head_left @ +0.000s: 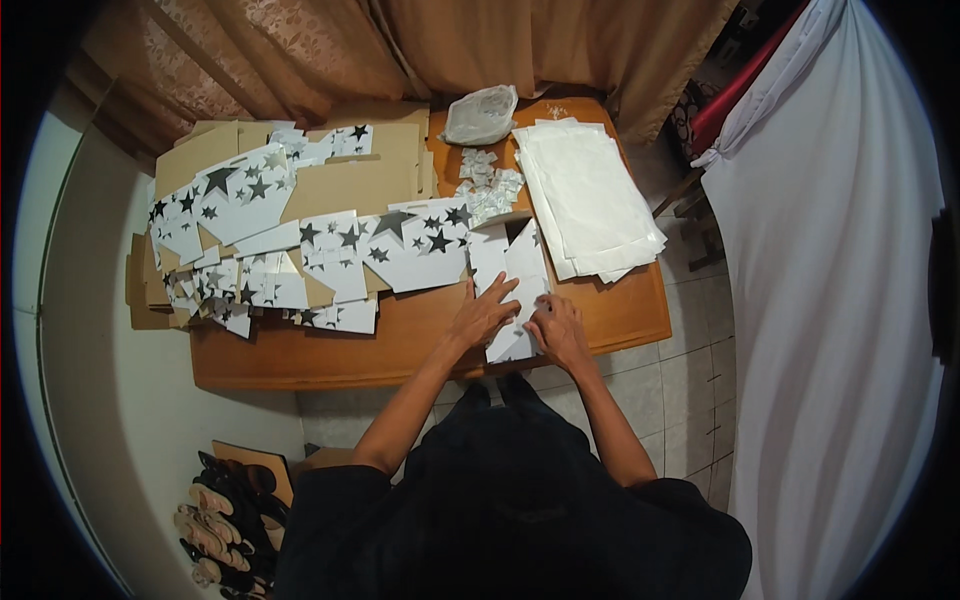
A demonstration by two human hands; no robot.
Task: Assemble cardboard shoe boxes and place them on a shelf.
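A white card piece with black stars (525,262) lies at the table's front edge, right in front of me. My left hand (484,314) rests flat on its left part with the fingers spread. At its right edge, the fingers of my right hand (559,326) are curled in and close on the card. Just to the left, more star-printed card pieces (425,262) overlap each other. Beyond the card sits a loose heap of small clear sachets (490,190). What lies under my palms is hidden.
A stack of white sheets (590,205) covers the table's right side. A clear plastic bag (480,115) stands at the back. Brown cardboard (345,190) and star-printed pieces spread over the left. The wooden table (290,362) ends close to my body; a white cloth (820,300) hangs at right.
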